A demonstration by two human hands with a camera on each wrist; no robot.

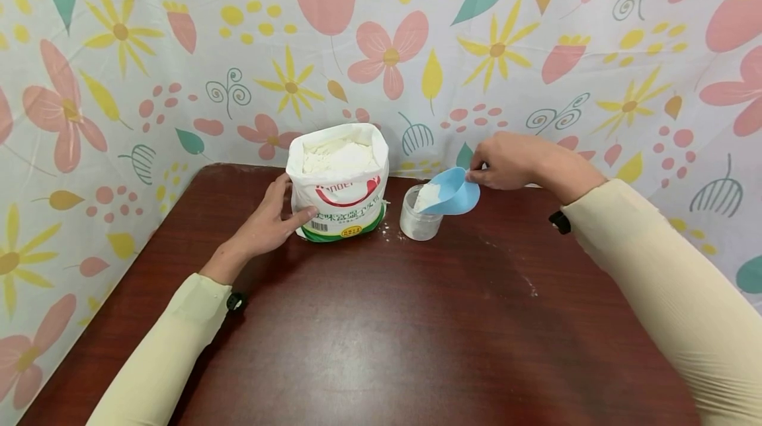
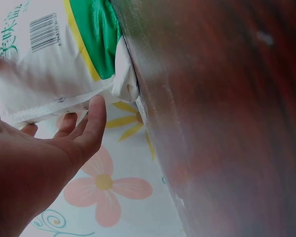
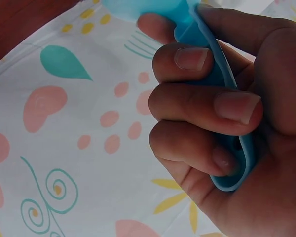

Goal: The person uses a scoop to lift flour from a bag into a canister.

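Note:
An open white flour bag (image 1: 357, 196) with a green bottom band stands on the table, full of white flour (image 1: 339, 156). Against its left side my left hand (image 1: 266, 222) rests, thumb on the front; in the left wrist view the loosely bent fingers (image 2: 95, 121) touch the bag's side seam. My right hand (image 1: 506, 160) grips the handle of a light blue scoop (image 1: 457, 191). The scoop tilts left over the mouth of a clear plastic jar (image 1: 419, 226), with flour at its lip. Flour shows inside the jar. In the right wrist view, fingers wrap round the blue handle (image 3: 229, 163).
The dark reddish-brown table (image 1: 381, 333) carries spilled flour specks (image 1: 389, 231) between bag and jar, and faint white streaks farther right. A floral-patterned cloth (image 1: 393, 29) hangs right behind the table and along its left side.

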